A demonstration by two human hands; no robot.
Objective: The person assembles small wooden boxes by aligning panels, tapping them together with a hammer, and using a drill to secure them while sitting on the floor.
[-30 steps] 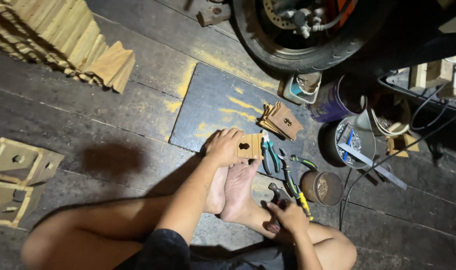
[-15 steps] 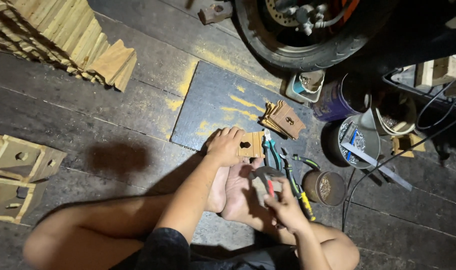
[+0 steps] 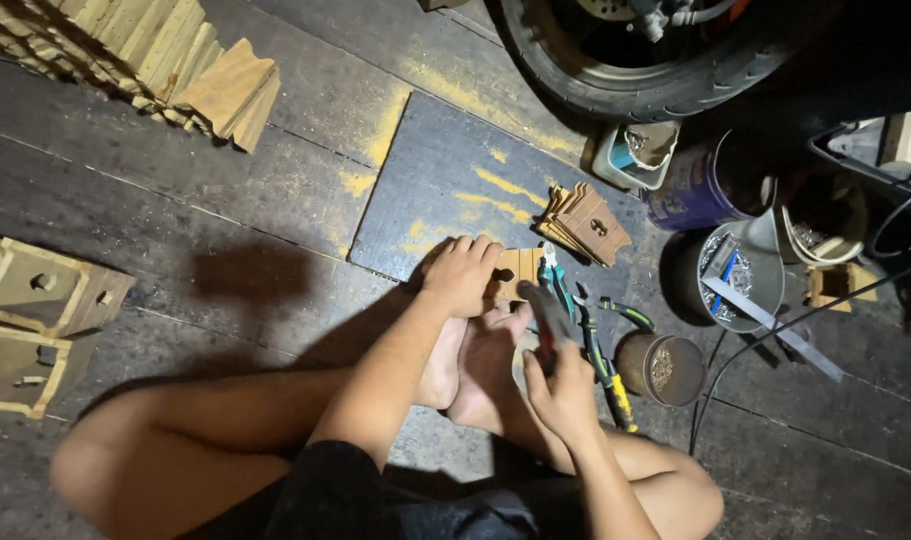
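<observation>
Wooden piece point(image 3: 517, 270), a small flat cutout with a dark hole in it, lies on the dark board point(image 3: 446, 180) on the floor, just ahead of the person's bare feet point(image 3: 476, 365). The left hand point(image 3: 463, 275) presses down over its near-left part, fingers curled on top, seemingly to keep it from sliding. Its long axis looks to run left to right across the view, though the hand hides much of it. The right hand point(image 3: 561, 385) is closed around a slim dark tool with a red grip point(image 3: 546, 318), whose tip points up toward the piece. Green-handled pliers point(image 3: 566, 295) lie just right of the piece, a stack of similar cutouts point(image 3: 586, 220) beyond, and a rusty tin of small fasteners point(image 3: 664, 368) nearby.
</observation>
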